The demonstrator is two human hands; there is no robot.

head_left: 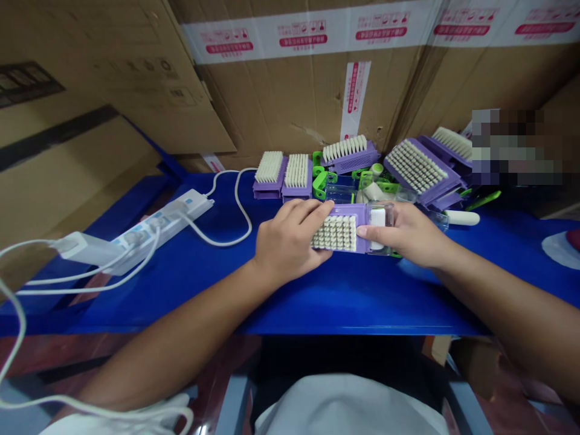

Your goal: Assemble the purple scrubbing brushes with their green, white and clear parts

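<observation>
Between my two hands is a purple block brush [338,232] with rows of pale bristles turned up toward me. My left hand [285,241] is closed around its left end, fingers over the far edge. My right hand [414,232] grips the other end, thumb on the purple frame beside a clear plastic piece [386,214] with a white part inside. Just beyond, two purple brushes [270,167] stand side by side, bristles up. More purple brushes [417,169] lie tilted behind my right hand, among bright green parts [322,184] and a white handle [464,218].
A white power strip [181,205] with plugs and looping white cords [244,211] lies at left on the blue table [290,308]. Large cardboard boxes [290,90] wall off the back. A red-and-white round thing [562,249] sits at the right edge.
</observation>
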